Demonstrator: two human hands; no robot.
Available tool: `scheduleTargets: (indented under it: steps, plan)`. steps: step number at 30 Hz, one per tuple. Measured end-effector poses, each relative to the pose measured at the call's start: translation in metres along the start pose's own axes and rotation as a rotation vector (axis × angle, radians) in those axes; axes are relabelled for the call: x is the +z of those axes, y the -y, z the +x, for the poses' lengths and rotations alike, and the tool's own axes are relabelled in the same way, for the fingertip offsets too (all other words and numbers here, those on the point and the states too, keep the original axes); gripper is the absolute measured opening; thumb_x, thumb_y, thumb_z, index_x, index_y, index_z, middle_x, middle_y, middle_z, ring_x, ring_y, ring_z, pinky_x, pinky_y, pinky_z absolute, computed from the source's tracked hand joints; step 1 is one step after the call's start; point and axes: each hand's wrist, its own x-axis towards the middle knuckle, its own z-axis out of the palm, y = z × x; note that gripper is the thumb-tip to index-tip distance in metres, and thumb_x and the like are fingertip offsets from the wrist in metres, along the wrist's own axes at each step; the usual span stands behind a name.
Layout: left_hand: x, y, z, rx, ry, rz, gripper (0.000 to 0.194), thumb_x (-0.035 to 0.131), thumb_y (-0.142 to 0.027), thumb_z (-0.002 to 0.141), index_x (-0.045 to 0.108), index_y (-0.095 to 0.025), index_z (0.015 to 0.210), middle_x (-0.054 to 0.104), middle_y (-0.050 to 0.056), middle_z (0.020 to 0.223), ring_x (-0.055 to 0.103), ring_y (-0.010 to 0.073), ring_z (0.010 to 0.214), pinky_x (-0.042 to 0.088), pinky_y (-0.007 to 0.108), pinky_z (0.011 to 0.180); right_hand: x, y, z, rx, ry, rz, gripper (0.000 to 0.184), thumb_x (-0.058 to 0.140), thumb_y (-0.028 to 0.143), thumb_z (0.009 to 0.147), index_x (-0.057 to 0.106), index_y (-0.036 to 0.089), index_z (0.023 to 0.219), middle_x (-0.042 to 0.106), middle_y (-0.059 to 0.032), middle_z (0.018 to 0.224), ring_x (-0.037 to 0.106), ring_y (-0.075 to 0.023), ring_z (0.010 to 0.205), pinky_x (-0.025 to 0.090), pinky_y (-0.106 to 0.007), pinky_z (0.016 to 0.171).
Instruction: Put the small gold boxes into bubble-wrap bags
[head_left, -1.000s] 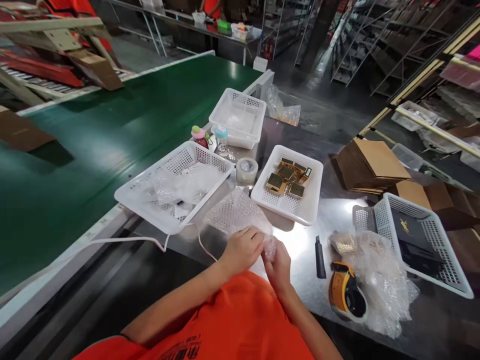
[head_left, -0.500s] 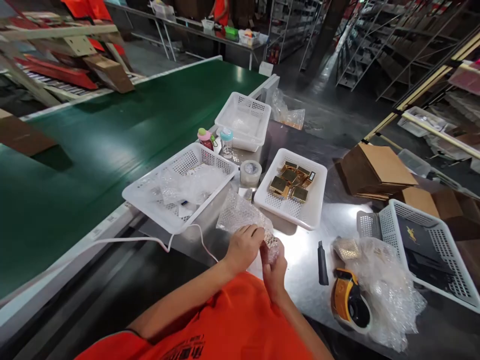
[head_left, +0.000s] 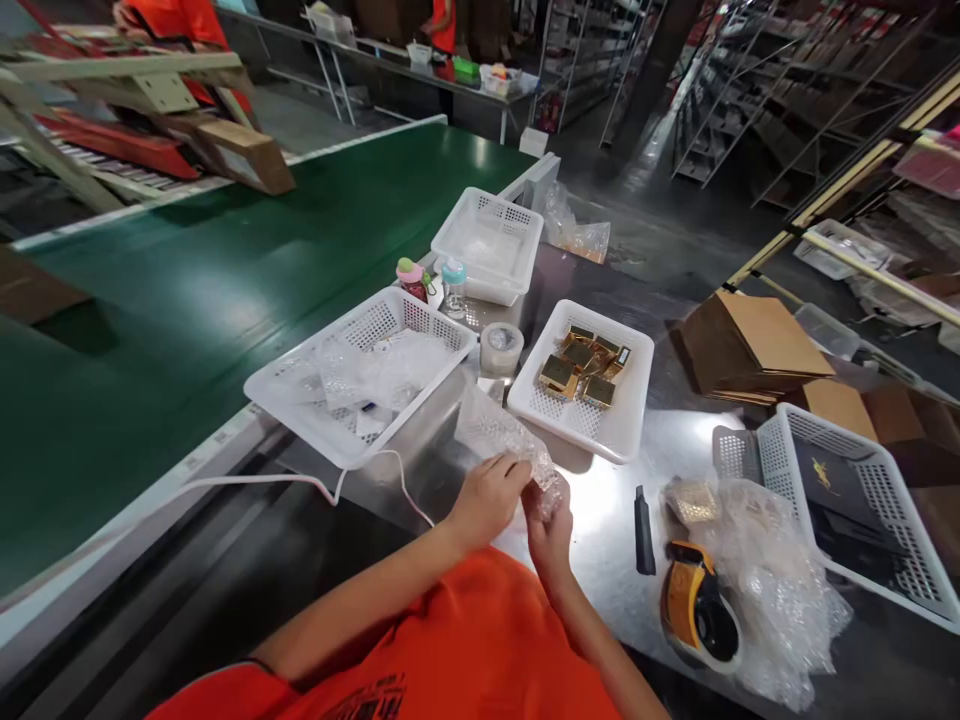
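Between my hands, above the metal table, is a piece of bubble wrap (head_left: 504, 428) that trails away to the upper left. My left hand (head_left: 487, 500) has its fingers closed on the wrap's near part. Close beside it, my right hand (head_left: 551, 528) grips the same wrap at its bunched right end. Whether something lies inside the wrap cannot be made out. Just beyond my hands stands a white basket (head_left: 525, 402) with several gold boxes (head_left: 577, 354). A roll of clear tape (head_left: 501, 348) sits to the left of that basket.
At right lie a dark cutter (head_left: 643, 532), an orange tape dispenser (head_left: 691, 600), a bubble-wrap heap (head_left: 784, 590) and a white basket (head_left: 795, 425) with black items. Flat cartons (head_left: 757, 340) are stacked behind. At left, another basket (head_left: 300, 425) adjoins a green conveyor (head_left: 300, 260).
The bubble wrap's far end has swung to the right and narrowed as my hands work at it. Cartons on and beside the conveyor have shifted slightly.
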Motion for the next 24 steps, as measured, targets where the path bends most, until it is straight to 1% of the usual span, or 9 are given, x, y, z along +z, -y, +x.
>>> scheduleTargets:
  steps: [3,5,9,11,13,15,18,21,24]
  plan:
    - [-0.009,-0.005,0.011,-0.008,-0.040,0.045,0.022,0.042,-0.012,0.094,0.060,-0.017,0.082,0.061,0.006,0.081,0.058,0.0217,0.080,0.048,0.033,0.071,-0.006,0.000,0.001,-0.257,0.104,-0.249,0.035,0.068,0.027,0.073,0.063,0.024,0.107,0.069,-0.0066,0.106,0.062,-0.0253,0.102,0.048,-0.042,0.093]
    - [-0.011,-0.009,0.014,0.025,-0.008,0.065,0.020,0.044,-0.011,0.093,0.060,-0.018,0.083,0.061,0.006,0.083,0.058,0.0221,0.081,0.049,0.032,0.070,-0.007,0.004,0.005,-0.242,0.145,-0.252,0.029,0.069,0.027,0.071,0.065,0.024,0.100,0.070,-0.0047,0.095,0.063,-0.0247,0.093,0.050,-0.040,0.088]
    - [-0.002,-0.009,0.006,0.036,0.093,0.061,0.018,0.045,-0.009,0.092,0.060,-0.018,0.088,0.063,0.004,0.085,0.060,0.0196,0.080,0.049,0.029,0.068,0.007,0.017,0.011,0.121,0.071,0.157,0.023,0.069,0.035,0.075,0.065,0.022,0.094,0.070,-0.0013,0.086,0.064,-0.0196,0.082,0.053,-0.034,0.080]
    - [0.005,-0.006,-0.001,0.029,0.138,0.056,0.019,0.044,-0.007,0.092,0.060,-0.018,0.091,0.064,0.004,0.088,0.060,0.0184,0.081,0.050,0.028,0.070,0.017,0.020,0.012,0.320,0.043,0.446,0.025,0.073,0.038,0.070,0.066,0.021,0.086,0.071,-0.0019,0.084,0.065,-0.0195,0.082,0.054,-0.033,0.080]
    - [0.009,-0.003,-0.006,0.026,0.149,0.041,0.020,0.043,-0.007,0.093,0.059,-0.018,0.092,0.064,0.004,0.088,0.061,0.0174,0.082,0.050,0.027,0.071,0.024,0.021,0.010,0.419,0.043,0.587,0.027,0.078,0.039,0.065,0.066,0.021,0.081,0.071,-0.0019,0.081,0.066,-0.0196,0.080,0.054,-0.033,0.080]
    - [0.009,0.001,-0.006,0.003,0.113,0.021,0.020,0.042,-0.008,0.093,0.059,-0.018,0.092,0.064,0.004,0.087,0.060,0.0175,0.080,0.050,0.028,0.071,0.026,0.020,0.008,0.365,0.065,0.514,0.029,0.079,0.036,0.064,0.067,0.021,0.085,0.072,-0.0022,0.085,0.066,-0.0197,0.083,0.053,-0.034,0.083]
    - [0.003,0.004,0.000,-0.046,-0.019,0.008,0.020,0.041,-0.013,0.095,0.059,-0.018,0.088,0.062,0.006,0.086,0.059,0.0197,0.081,0.049,0.031,0.072,0.022,0.021,0.008,0.139,0.084,0.238,0.030,0.076,0.032,0.068,0.068,0.021,0.095,0.072,-0.0032,0.094,0.064,-0.0208,0.090,0.050,-0.036,0.088]
    - [-0.001,0.003,0.006,0.025,-0.115,-0.010,0.022,0.040,-0.015,0.096,0.060,-0.018,0.086,0.062,0.007,0.082,0.057,0.0209,0.081,0.048,0.033,0.071,0.018,0.024,0.013,-0.012,0.063,0.132,0.027,0.072,0.029,0.069,0.066,0.022,0.094,0.071,-0.0017,0.092,0.062,-0.0203,0.087,0.050,-0.036,0.086]
    - [0.000,0.000,0.009,0.154,-0.102,-0.021,0.022,0.040,-0.013,0.094,0.059,-0.017,0.083,0.060,0.006,0.077,0.057,0.0209,0.077,0.047,0.032,0.068,0.021,0.025,0.018,0.133,0.114,0.288,0.021,0.073,0.027,0.065,0.064,0.022,0.084,0.070,-0.0001,0.084,0.061,-0.0190,0.082,0.052,-0.034,0.080]
